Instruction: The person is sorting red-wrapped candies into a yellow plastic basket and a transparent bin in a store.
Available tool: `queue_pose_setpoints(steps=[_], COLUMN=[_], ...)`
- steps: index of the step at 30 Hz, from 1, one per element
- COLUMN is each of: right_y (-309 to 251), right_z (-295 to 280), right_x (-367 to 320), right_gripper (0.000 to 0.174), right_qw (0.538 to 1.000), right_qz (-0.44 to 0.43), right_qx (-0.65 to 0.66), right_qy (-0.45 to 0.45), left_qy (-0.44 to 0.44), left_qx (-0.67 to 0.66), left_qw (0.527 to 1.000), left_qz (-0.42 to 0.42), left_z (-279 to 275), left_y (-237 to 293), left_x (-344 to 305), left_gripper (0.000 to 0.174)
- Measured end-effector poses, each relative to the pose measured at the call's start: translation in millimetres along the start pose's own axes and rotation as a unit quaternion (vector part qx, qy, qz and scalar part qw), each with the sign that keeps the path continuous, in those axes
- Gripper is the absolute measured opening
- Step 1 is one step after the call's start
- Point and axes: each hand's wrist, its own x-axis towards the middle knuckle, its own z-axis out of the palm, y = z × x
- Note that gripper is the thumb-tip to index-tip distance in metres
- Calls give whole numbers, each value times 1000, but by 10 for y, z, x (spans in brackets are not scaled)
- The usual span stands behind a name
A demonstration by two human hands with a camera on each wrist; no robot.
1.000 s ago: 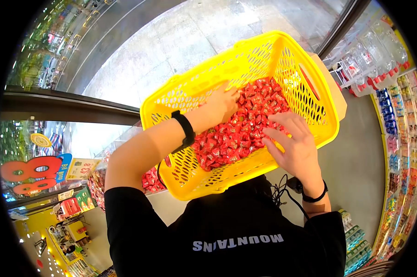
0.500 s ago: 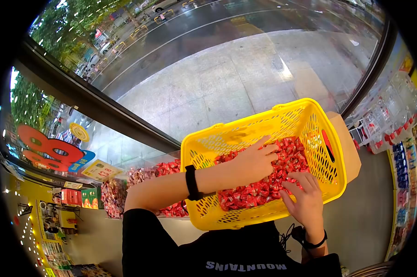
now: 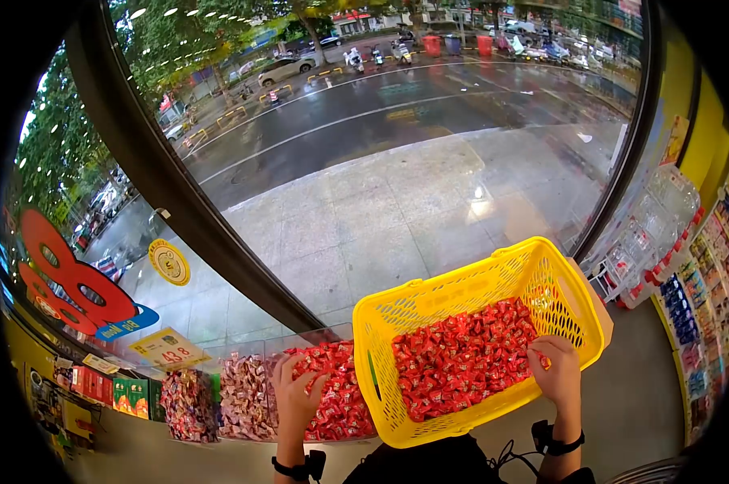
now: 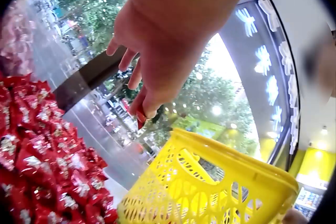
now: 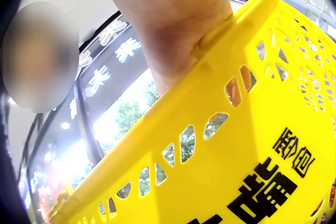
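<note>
A yellow perforated basket point(image 3: 469, 278) holds a broad layer of red wrapped candies point(image 3: 461, 355). My left hand point(image 3: 296, 395) is outside the basket, over a bin of similar red candies point(image 3: 344, 383). In the left wrist view, a small red candy point(image 4: 140, 119) is pinched between that hand's thumb and index finger, the other fingers loosely bent. My right hand point(image 3: 558, 375) reaches over the basket's near right rim, fingers relaxed and slightly bent above the candies. In the right wrist view the basket's wall point(image 5: 220, 161) hides most of that hand.
Left of the red candies are bins of pink-wrapped candies point(image 3: 247, 383) and mixed candies point(image 3: 189, 403), with a price card point(image 3: 171, 348) behind. A cardboard box point(image 3: 594, 302) shows behind the basket's right end. Shelves point(image 3: 695, 323) line the right; glass stands ahead.
My left hand has left the basket and moved left over the bin of red candies. The right hand stays at the basket's near right side. The head view has tilted up toward the street.
</note>
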Motion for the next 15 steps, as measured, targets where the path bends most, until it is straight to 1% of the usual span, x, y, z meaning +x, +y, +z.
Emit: queue_pose_setpoints(steps=[2, 3, 5, 7, 10, 11, 15], right_y=[19, 26, 27, 30, 32, 35, 33], right_z=[34, 44, 43, 38, 50, 40, 32], right_x=[-24, -13, -28, -38, -64, -64, -79], right_gripper=[13, 12, 12, 11, 9, 9, 10], right_qw=[1000, 1000, 999, 1000, 999, 999, 999], right_qz=[29, 29, 31, 11, -12, -18, -27], right_qx=[7, 6, 5, -13, -35, -39, -24], right_qy=[-1, -4, -12, -8, 4, 8, -7], left_qy=[-42, -55, -74, -88, -69, -44, 8], left_qx=[16, 36, 70, 82, 7, -11, -44], left_qw=[999, 997, 994, 991, 998, 999, 998], left_qz=[-26, -36, -49, -64, -7, 6, 51], left_z=[169, 300, 320, 291, 305, 302, 20], left_y=[-278, -454, -502, -379, -218, -131, 281], left_x=[-385, -585, -738, -681, -514, -450, -133], left_gripper=[16, 21, 27, 35, 32, 29, 24])
